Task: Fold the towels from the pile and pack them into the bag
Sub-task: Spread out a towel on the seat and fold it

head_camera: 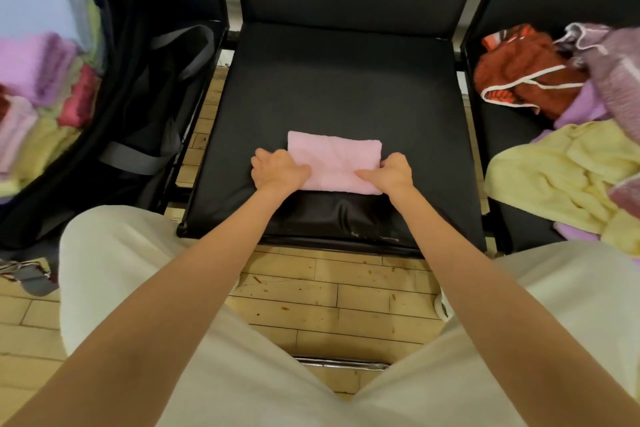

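A folded pink towel (334, 158) lies on the black seat (339, 87) of the middle chair, near its front edge. My left hand (277, 170) grips the towel's left end, thumb on top and fingers curled at the edge. My right hand (389, 173) grips its right end the same way. The open black bag (138, 107) stands on the left chair, holding several folded towels (45, 62) in blue, lilac, pink, red and yellow. The unfolded pile (568, 135) lies on the right chair, with yellow, rust-red and purple towels.
Three black chairs stand side by side with upright backrests behind. Grey bag straps (183, 45) hang over the bag's right side. Wooden floor (332, 291) shows between my knees in white trousers.
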Motion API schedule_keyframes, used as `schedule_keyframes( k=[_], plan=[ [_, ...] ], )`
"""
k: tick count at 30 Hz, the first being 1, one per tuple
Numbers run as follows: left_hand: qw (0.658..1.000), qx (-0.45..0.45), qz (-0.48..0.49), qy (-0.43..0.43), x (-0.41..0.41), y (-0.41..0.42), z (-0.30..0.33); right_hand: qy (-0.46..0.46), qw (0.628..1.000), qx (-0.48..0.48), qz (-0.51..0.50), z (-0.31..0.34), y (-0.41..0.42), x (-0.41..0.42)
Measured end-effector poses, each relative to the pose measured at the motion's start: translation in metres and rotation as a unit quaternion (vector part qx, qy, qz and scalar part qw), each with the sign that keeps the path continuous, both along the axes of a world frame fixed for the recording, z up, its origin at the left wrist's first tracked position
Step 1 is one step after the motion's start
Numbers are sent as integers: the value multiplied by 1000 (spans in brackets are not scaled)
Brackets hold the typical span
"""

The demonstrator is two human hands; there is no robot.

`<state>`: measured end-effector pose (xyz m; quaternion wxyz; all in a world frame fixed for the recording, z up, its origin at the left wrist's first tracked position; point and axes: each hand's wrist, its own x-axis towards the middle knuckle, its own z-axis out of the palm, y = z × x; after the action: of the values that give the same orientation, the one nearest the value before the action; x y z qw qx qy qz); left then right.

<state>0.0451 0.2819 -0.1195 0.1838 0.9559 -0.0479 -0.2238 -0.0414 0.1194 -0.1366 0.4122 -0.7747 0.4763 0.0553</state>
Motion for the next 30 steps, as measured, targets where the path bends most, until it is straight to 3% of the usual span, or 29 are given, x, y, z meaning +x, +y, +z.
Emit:
schedule_keyframes(
  k=[3,6,11,15,21,26,30],
  plan=[
    [1000,-8,27,2,-9,0,6,-14,999,44,-26,7,6,-6],
    [997,-58,51,-22,-28,8,11,-38,999,22,-21,13,20,-15],
    [966,-211,147,-39,-39,46,29,-172,984,49,-11,40,60,-30],
    [955,-251,127,-93,-19,88,63,-265,960,87,20,72,95,-16],
    [945,-215,120,-216,49,167,116,-388,892,60,223,122,164,39],
    [930,-166,134,-300,120,226,165,-419,866,64,264,151,223,117],
    [936,-111,123,-312,178,272,193,-411,857,88,299,173,263,182]
  ],
)
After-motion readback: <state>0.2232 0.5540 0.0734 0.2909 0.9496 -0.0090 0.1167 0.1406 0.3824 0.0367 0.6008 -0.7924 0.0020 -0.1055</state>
